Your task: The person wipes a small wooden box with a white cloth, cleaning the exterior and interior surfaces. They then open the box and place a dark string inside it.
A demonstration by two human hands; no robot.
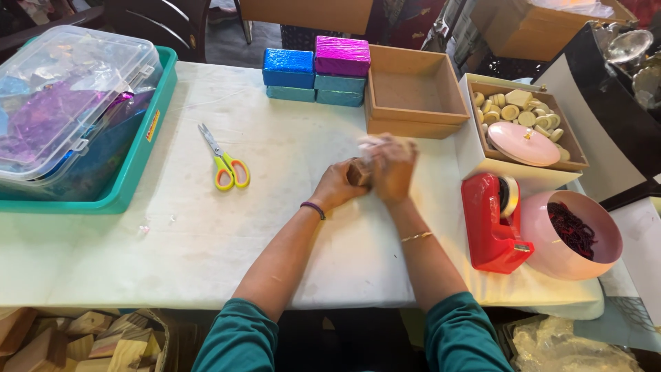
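Note:
My left hand [335,186] and my right hand [391,167] meet at the middle of the white table [206,227], clasped together around a small brown wooden block [358,172]. The right hand is blurred and seems to press something pale, maybe clear wrap, against the block's top. Only a corner of the block shows between the fingers. A purple band circles my left wrist and a thin gold bangle my right.
Yellow-green scissors [224,160] lie left of the hands. Foil-wrapped blue, teal and magenta blocks [317,69] stack at the back beside an open brown box [413,93]. At right stand a red tape dispenser [492,220], a pink bowl [571,238] and a box of pale pieces [523,120]. A teal tray with a clear bin [76,110] sits at left.

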